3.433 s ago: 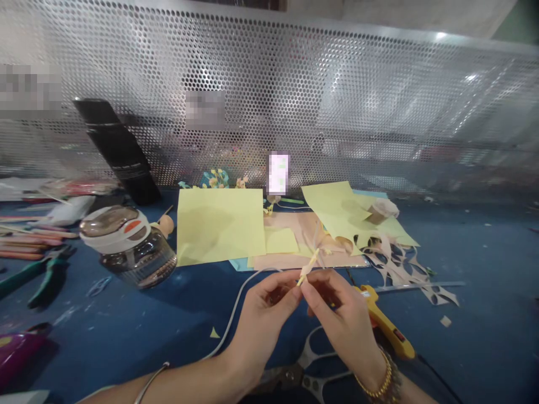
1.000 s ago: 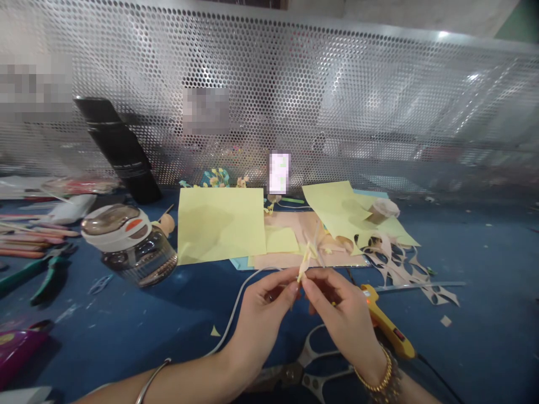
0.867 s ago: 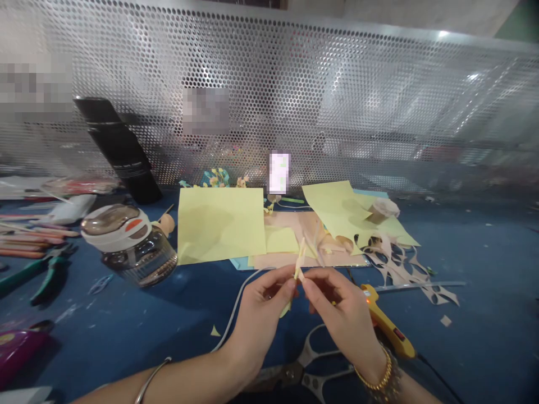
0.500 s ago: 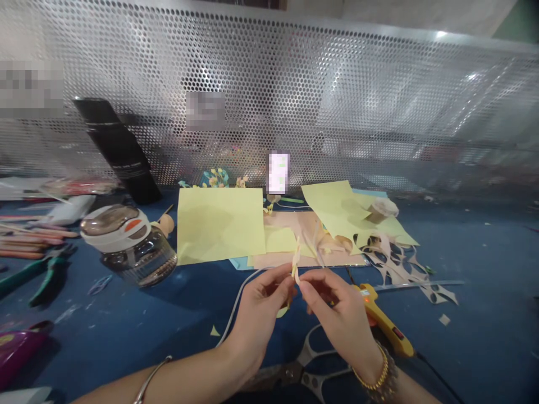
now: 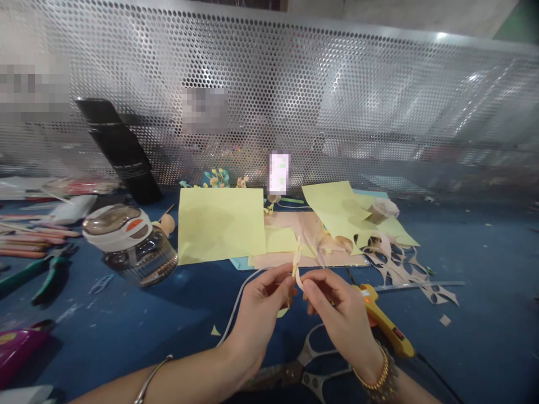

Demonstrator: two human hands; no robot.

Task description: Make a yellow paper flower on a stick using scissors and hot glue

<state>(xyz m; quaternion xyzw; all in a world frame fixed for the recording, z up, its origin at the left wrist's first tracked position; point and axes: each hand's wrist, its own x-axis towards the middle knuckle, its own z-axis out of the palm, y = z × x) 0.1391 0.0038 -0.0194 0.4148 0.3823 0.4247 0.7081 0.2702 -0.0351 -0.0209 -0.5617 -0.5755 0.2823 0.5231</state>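
My left hand (image 5: 260,308) is closed in a pinch around a thin stem with a small pale paper bud (image 5: 297,260), held upright above the table. From the bud a pale paper strip (image 5: 299,279) curves down to my right hand (image 5: 343,311), whose thumb and forefinger pinch its lower end. The fingers partly hide the stem. Below the hands lies a pair of scissors (image 5: 290,372), partly covered by my forearms. A yellow glue gun (image 5: 388,326) rests just right of my right hand.
Yellow paper sheets (image 5: 221,224) and peach paper (image 5: 273,260) lie behind the hands. A glass jar (image 5: 141,261), green-handled pliers (image 5: 53,275) and a black bottle (image 5: 124,154) stand or lie left. Cut-out paper scraps (image 5: 393,261) are right. A perforated metal panel (image 5: 252,73) closes the back.
My right fingers have shifted slightly right, away from the stem, and the strip bows out a little more. My left hand stays nearly still.
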